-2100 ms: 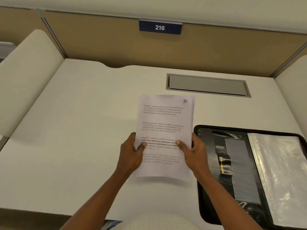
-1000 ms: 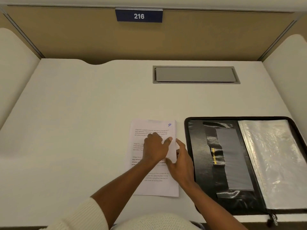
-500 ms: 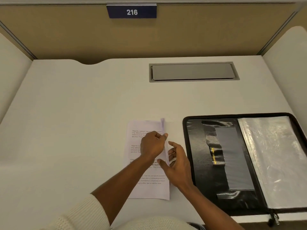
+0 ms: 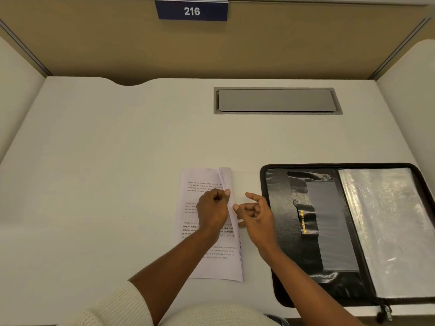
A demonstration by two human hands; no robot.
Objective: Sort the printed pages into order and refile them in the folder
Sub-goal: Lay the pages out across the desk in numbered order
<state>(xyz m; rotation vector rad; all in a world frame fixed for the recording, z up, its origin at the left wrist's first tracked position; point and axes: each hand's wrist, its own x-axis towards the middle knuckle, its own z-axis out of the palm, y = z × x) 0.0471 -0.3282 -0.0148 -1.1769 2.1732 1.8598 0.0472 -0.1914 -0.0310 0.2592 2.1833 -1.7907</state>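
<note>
Bench: a white bench [image 4: 106,172] fills the view, matte and plain, with a shallow curved notch [image 4: 129,82] cut into its far edge on the left.
Hatch: a grey flap lid [image 4: 275,100] in a grey frame is set into the bench top near the far edge, right of centre, and lies closed.
Room: a tan partition panel [image 4: 282,48] stands behind the bench and carries a dark blue sign [image 4: 191,11] reading 216. White rounded dividers rise at the left [image 4: 14,95] and the right [image 4: 409,95].
Printed pages: the stack of printed pages [image 4: 223,264] lies flat on the bench near the front, just left of the folder and apart from it. The right edge of its upper sheets is lifted and curled over.
Folder: a black zip folder [image 4: 282,208] lies open at the front right, with a strap [image 4: 306,222] lettered IMPORTANT PAPER on its left half and a clear plastic sleeve [image 4: 388,231] on its right half.
Left hand: the left hand [image 4: 213,208] rests on the stack and pinches the raised right edge of the sheets.
Right hand: the right hand [image 4: 255,215] hovers between stack and folder with fingers loosely bent, holding nothing. Whether a fingertip touches the lifted edge cannot be told.
Sleeve: a cream knit sleeve [image 4: 113,307] covers the left arm above the forearm.
</note>
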